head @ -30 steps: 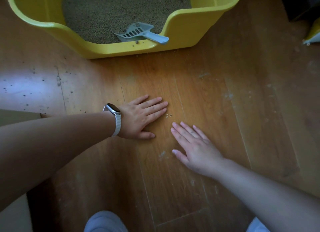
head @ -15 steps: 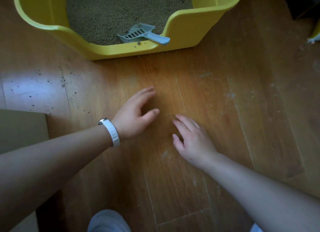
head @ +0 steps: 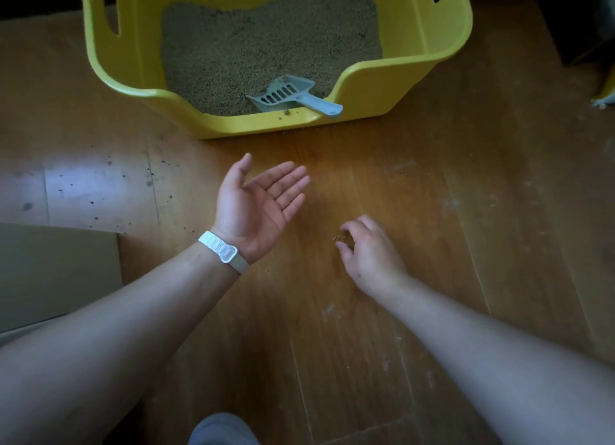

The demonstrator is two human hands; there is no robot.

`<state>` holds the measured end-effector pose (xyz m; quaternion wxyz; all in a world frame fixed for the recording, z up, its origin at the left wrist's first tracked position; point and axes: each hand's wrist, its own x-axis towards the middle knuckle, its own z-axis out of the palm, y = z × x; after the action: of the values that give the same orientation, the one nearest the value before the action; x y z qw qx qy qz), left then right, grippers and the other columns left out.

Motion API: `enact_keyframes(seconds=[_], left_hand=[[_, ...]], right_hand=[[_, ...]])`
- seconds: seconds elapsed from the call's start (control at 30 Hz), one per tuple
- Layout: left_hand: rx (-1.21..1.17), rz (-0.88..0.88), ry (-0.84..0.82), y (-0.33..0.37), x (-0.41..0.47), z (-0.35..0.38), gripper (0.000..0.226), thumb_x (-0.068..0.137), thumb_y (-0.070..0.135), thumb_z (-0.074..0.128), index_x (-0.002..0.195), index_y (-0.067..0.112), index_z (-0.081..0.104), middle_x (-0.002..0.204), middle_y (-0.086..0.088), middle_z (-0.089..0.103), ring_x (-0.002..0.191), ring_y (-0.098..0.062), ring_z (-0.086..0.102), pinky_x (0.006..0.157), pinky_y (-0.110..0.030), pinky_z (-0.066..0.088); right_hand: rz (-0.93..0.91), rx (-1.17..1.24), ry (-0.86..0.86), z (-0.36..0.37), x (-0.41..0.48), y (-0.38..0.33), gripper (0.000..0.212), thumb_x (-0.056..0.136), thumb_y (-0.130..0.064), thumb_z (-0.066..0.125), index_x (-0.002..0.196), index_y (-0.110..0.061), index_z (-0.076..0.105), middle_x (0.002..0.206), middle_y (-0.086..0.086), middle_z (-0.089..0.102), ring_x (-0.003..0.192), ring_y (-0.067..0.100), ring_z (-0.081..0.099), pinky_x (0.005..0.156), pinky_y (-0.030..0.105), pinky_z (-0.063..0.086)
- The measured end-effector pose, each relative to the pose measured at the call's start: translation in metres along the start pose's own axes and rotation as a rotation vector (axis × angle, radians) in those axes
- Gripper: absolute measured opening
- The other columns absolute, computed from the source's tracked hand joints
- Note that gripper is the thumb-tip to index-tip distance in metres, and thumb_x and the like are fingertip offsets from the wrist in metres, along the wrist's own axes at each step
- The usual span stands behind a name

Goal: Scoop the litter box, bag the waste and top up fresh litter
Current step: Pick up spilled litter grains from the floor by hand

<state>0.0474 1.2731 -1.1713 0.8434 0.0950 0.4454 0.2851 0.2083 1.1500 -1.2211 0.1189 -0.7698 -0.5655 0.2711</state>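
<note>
A yellow litter box [head: 402, 88] stands on the wooden floor ahead of me, filled with tan litter [head: 266, 42]. A grey-blue slotted scoop [head: 289, 93] lies in the litter at the front opening, its handle resting on the low lip. My left hand [head: 259, 201] is turned palm up, fingers spread, holding nothing, a white watch band on its wrist. My right hand [head: 369, 251] is curled palm down on the floor, its fingertips at a small cluster of spilled litter grains [head: 338, 237]. Whether any grains are pinched I cannot tell.
Dark specks of litter [head: 113, 175] are scattered on the floor to the left, and a few lie by the box's front lip [head: 286, 112]. A grey mat or panel [head: 56, 271] lies at the left edge. A pale object [head: 604, 95] shows at the right edge.
My left hand has lifted off the floor and turned palm up. My right hand has curled its fingers around the spilled grains. The view has tilted up, showing more of the box.
</note>
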Motion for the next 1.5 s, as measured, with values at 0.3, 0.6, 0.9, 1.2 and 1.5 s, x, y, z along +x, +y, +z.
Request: enact_keyframes(seconds=[0.3, 0.6, 0.9, 1.2, 1.5], left_hand=[[-0.015, -0.031, -0.020, 0.000, 0.001, -0.007, 0.068, 0.096, 0.056, 0.034, 0.132, 0.001, 0.052, 0.126, -0.017, 0.065, 0.117, -0.028, 0.063, 0.104, -0.038, 0.045], [0.052, -0.020, 0.017, -0.005, 0.004, -0.012, 0.068, 0.095, 0.056, 0.036, 0.131, 0.002, 0.053, 0.124, -0.017, 0.066, 0.116, -0.029, 0.063, 0.106, -0.039, 0.044], [0.074, -0.039, 0.034, -0.011, 0.005, -0.018, 0.067, 0.095, 0.056, 0.037, 0.131, 0.002, 0.053, 0.124, -0.018, 0.066, 0.116, -0.029, 0.063, 0.109, -0.041, 0.041], [0.095, -0.037, 0.084, -0.019, 0.008, -0.012, 0.065, 0.095, 0.054, 0.039, 0.130, 0.002, 0.055, 0.128, -0.016, 0.064, 0.115, -0.026, 0.064, 0.106, -0.039, 0.043], [-0.034, -0.130, -0.076, -0.022, -0.007, 0.015, 0.061, 0.096, 0.045, 0.039, 0.122, -0.007, 0.058, 0.128, -0.025, 0.061, 0.120, -0.036, 0.058, 0.106, -0.047, 0.042]], right_hand=[[-0.028, -0.049, -0.061, 0.001, 0.011, -0.002, 0.017, 0.089, -0.015, 0.065, 0.100, -0.003, 0.067, 0.100, 0.010, 0.059, 0.096, 0.028, 0.056, 0.084, 0.032, 0.044], [-0.080, -0.068, -0.058, 0.005, 0.017, 0.000, 0.012, 0.090, -0.008, 0.060, 0.083, -0.001, 0.066, 0.086, 0.012, 0.058, 0.082, 0.031, 0.056, 0.071, 0.035, 0.045], [-0.067, -0.171, -0.136, 0.004, 0.019, -0.002, 0.014, 0.096, -0.011, 0.049, 0.095, -0.004, 0.062, 0.099, 0.010, 0.056, 0.094, 0.030, 0.053, 0.073, 0.027, 0.034], [0.053, 0.164, 0.023, -0.012, 0.009, -0.024, 0.012, 0.093, -0.011, 0.055, 0.083, -0.014, 0.058, 0.089, -0.004, 0.050, 0.083, 0.015, 0.050, 0.072, 0.026, 0.037], [-0.059, 0.368, 0.127, -0.038, -0.001, -0.092, 0.006, 0.089, -0.012, 0.062, 0.083, -0.012, 0.062, 0.092, -0.006, 0.054, 0.087, 0.012, 0.050, 0.075, 0.024, 0.041]])
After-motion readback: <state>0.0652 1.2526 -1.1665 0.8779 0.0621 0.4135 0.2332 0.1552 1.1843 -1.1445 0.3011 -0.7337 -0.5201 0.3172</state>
